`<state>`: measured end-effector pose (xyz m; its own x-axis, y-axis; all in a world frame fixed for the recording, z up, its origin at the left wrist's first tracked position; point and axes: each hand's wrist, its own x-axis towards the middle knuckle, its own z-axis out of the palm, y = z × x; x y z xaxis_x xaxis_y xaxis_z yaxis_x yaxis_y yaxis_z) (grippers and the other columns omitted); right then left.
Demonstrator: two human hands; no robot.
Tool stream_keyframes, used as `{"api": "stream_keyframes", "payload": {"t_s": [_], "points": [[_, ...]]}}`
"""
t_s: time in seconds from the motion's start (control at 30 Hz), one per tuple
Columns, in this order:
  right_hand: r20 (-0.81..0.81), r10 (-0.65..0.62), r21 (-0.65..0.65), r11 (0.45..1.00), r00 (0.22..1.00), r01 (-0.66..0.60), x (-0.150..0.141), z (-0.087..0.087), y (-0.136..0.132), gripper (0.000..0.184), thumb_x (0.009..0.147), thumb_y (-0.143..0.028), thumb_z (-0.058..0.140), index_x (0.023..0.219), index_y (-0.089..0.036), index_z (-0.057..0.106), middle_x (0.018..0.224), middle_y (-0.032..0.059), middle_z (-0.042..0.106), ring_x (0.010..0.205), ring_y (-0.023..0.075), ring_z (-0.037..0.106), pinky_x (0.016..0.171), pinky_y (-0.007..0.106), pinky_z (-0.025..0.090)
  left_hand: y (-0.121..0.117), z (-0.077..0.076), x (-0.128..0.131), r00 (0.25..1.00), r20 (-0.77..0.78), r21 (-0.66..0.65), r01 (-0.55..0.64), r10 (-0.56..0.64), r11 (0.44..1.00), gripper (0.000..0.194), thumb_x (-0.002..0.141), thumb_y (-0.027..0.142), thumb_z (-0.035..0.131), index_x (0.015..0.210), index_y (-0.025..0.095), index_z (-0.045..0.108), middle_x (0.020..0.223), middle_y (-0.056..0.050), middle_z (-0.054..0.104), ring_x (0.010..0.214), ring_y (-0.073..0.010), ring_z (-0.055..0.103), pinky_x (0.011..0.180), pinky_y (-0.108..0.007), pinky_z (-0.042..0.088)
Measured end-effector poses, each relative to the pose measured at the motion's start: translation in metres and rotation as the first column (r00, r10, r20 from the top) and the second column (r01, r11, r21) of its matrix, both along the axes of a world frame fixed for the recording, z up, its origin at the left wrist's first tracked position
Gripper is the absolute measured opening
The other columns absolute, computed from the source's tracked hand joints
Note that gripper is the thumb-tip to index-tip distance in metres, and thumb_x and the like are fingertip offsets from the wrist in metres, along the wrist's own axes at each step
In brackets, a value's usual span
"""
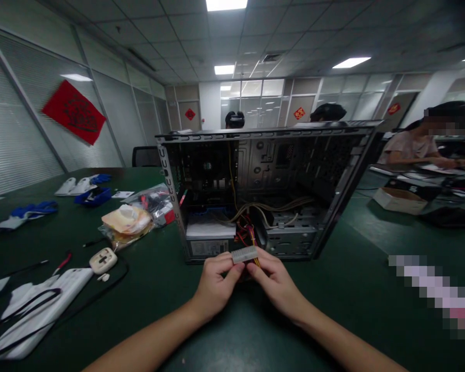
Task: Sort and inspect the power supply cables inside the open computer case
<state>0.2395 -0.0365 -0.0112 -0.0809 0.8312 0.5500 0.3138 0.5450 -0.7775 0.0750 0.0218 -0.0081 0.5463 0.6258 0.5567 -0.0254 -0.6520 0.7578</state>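
Observation:
Between my two hands is a wide, pale multi-pin power connector (244, 254), its rows of sockets facing up. My left hand (218, 279) pinches its left end with thumb and index finger. At the other end, my right hand (274, 279) grips it with the thumb below. Yellow and dark wires run from the connector toward the open computer case (269, 133), which stands just beyond my hands. Inside, at lower left, sits a power supply (208, 247) with a label. Loose cables (251, 233) in red, yellow and purple hang beside it.
Left on the green table (147, 294) lie a bag of tissues (127, 223), a clear bag of parts (160, 204), an earphone case (103, 260), a white power strip (42, 315) and blue-white gloves (31, 213). A cardboard box (399, 200) and a seated person (414, 142) are at right.

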Motion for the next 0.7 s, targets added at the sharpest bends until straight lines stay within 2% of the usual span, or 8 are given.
{"api": "stream_keyframes", "payload": {"t_s": [0.1,0.2,0.5,0.6,0.7], "points": [[-0.025,0.023,-0.049,0.998,0.999,-0.024,0.001,-0.004,0.003,0.038,0.102,-0.036,0.041,0.086,-0.018,0.071,0.105,0.0080,0.063,0.098,0.0193,0.059,0.090,0.028,0.046,0.004,-0.004,0.001,0.999,0.010,-0.259,-0.035,0.039,0.965,0.048,0.092,0.048,0.051,0.061,0.013,0.061,0.061,-0.002,0.055,0.060,-0.0137,0.047,0.060,-0.025,0.038],[-0.029,0.051,-0.080,0.995,0.998,-0.054,0.005,-0.007,0.004,0.038,0.103,-0.038,0.039,0.098,-0.019,0.072,0.111,0.0082,0.063,0.102,0.0194,0.059,0.093,0.029,0.045,0.006,-0.006,0.002,1.000,0.016,-0.395,-0.016,0.024,0.918,0.053,0.086,0.058,0.054,0.060,0.013,0.059,0.058,0.001,0.049,0.058,-0.0123,0.040,0.058,-0.024,0.034],[-0.014,0.019,-0.046,0.999,1.000,-0.019,0.008,-0.007,0.000,0.037,0.099,-0.044,0.046,0.110,-0.020,0.073,0.114,0.0097,0.064,0.107,0.0220,0.060,0.097,0.032,0.046,0.004,-0.015,0.006,0.999,0.038,-0.415,-0.005,0.023,0.910,0.058,0.080,0.066,0.056,0.059,0.012,0.060,0.057,0.001,0.047,0.058,-0.0120,0.037,0.056,-0.024,0.032],[0.011,0.025,-0.018,1.000,1.000,-0.025,0.007,-0.009,0.001,0.032,0.099,-0.039,0.049,0.110,-0.021,0.073,0.111,0.0092,0.064,0.104,0.0212,0.061,0.094,0.032,0.046,0.003,-0.016,0.007,0.997,0.060,-0.440,0.074,-0.052,0.895,0.057,0.078,0.066,0.060,0.063,0.011,0.066,0.058,0.000,0.053,0.058,-0.0127,0.042,0.058,-0.025,0.036],[0.030,0.025,0.000,1.000,0.999,-0.025,0.006,-0.011,0.000,0.028,0.098,-0.035,0.051,0.105,-0.022,0.075,0.108,0.0086,0.065,0.101,0.0205,0.061,0.091,0.031,0.047,0.003,-0.016,0.007,0.987,0.108,-0.481,0.159,-0.122,0.862,0.050,0.078,0.061,0.064,0.075,0.011,0.072,0.069,-0.004,0.063,0.066,-0.0152,0.050,0.066,-0.026,0.042]]}}
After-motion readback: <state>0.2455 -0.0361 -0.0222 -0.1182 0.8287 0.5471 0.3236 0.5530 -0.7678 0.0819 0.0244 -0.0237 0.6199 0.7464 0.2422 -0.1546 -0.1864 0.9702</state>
